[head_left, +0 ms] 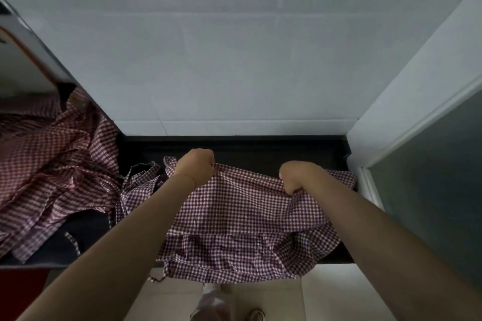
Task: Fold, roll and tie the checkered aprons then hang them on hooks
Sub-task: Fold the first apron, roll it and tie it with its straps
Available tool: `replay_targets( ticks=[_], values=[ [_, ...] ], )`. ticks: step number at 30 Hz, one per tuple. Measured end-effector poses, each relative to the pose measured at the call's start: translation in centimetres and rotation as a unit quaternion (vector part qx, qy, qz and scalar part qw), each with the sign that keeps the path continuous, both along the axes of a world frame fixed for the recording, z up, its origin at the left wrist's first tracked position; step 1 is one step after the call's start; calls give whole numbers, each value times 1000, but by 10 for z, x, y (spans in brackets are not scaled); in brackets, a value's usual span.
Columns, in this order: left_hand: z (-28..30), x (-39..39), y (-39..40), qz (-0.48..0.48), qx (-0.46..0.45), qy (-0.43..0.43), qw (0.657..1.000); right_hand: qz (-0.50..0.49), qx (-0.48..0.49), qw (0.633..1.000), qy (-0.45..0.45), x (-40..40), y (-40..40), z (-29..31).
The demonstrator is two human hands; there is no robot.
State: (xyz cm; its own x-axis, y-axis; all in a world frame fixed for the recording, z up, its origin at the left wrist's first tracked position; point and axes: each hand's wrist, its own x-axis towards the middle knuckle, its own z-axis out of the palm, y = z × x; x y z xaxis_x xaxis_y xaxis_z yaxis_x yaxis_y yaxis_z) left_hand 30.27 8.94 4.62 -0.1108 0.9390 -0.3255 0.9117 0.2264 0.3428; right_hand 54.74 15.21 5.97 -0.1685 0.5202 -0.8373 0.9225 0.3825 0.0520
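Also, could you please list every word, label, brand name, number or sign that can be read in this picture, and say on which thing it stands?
None: no readable text appears anywhere in this view.
The checkered apron that the left hand and right hand grip shows only its pattern.
The pile of aprons shows no label.
The white wall and dark counter carry no sign.

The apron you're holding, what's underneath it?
A dark counter shows beyond the apron; its own folded layers lie underneath. Whatever else it covers is hidden.
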Motion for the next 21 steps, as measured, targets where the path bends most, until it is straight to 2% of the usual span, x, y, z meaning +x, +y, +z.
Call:
replay_targets(
  ticks=[3, 4, 6, 7, 9, 10, 12, 14, 16, 17, 19, 21],
  values=[
    [5, -3, 15, -25, -36, 80, 996, -66, 49, 989, -126, 24, 18, 11],
    [7, -5, 21, -25, -43, 102, 994, -99, 85, 982, -139, 35, 24, 14],
    [10, -8, 35, 0, 13, 112, 994, -130, 215, 964, -89, 55, 36, 18],
    [9, -9, 41, 22, 93, 100, 990, -134, 308, 941, -37, 62, 40, 19],
    [9, -3, 51, 47, 289, 55, 955, -145, 494, 855, 68, 65, 42, 25],
    [9, 1, 54, 38, 347, 40, 936, -150, 552, 813, 113, 64, 42, 26],
    [4, 12, 49, -10, 357, 48, 933, -165, 596, 767, 172, 57, 36, 22],
    [-10, 27, 35, -74, 348, 87, 930, -155, 614, 751, 189, 50, 24, 8],
    [-27, 44, 16, -137, 286, 94, 944, -110, 591, 774, 198, 41, 4, -14],
    [-35, 52, 7, -159, 202, 83, 963, -93, 531, 816, 210, 36, -7, -27],
    [-58, 60, -7, -175, -12, 112, 978, -78, 347, 908, 221, 28, -27, -52],
    [-80, 58, -19, -169, -158, 152, 961, -91, 183, 964, 171, 28, -40, -74]
  ],
)
